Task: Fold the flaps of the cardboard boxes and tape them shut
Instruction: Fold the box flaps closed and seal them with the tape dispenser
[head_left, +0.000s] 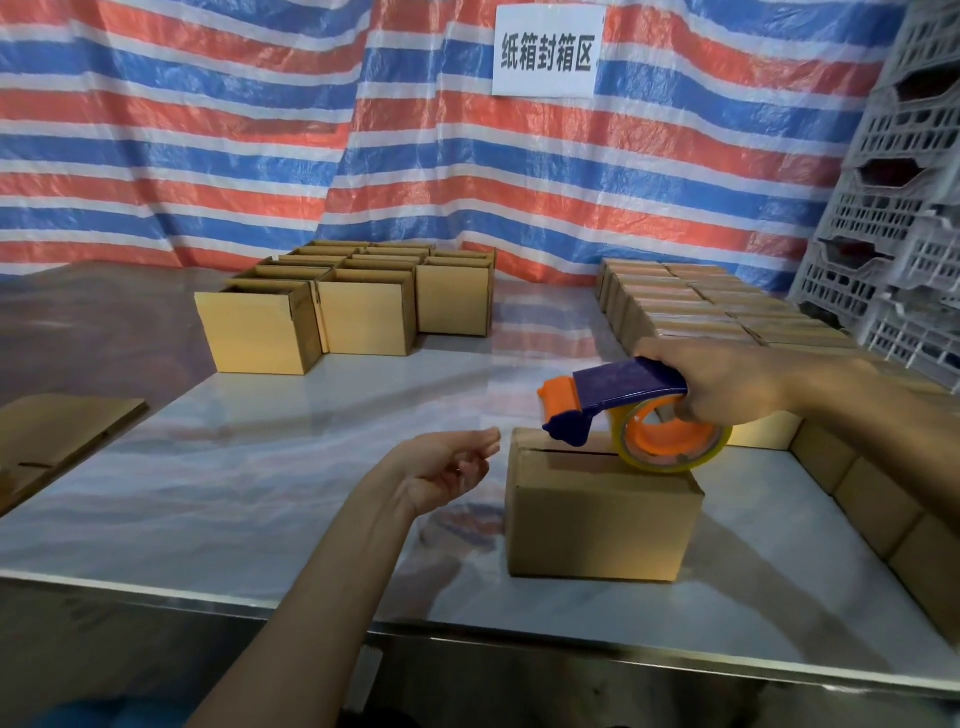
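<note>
Left hand (452, 467): it hangs just left of the box, palm up and fingers loosely curled. It grips nothing that can be seen.
Box in work (602, 514): it stands on the bench (260, 467) near the front edge. Its flaps are folded down and the top seam is a bare dark slit, so folding looks done and taping not yet.
Right hand (727, 384): it grips the handle of the tape dispenser (639, 410). The roll rests on the box top and the blade end is over the seam's left part.
Flat cardboard (57, 436): an unfolded piece lies at the left edge.
Open boxes (353, 301): a block stands far left with flaps up, seemingly still to be closed.
Closed boxes (701, 306): a block stands far right, and more run along the right edge. They look finished, so the job seems roughly midway.
Hard to tell: whether clear tape already touches the seam; whether the far-right tops carry tape; the right-edge row is cut off.
</note>
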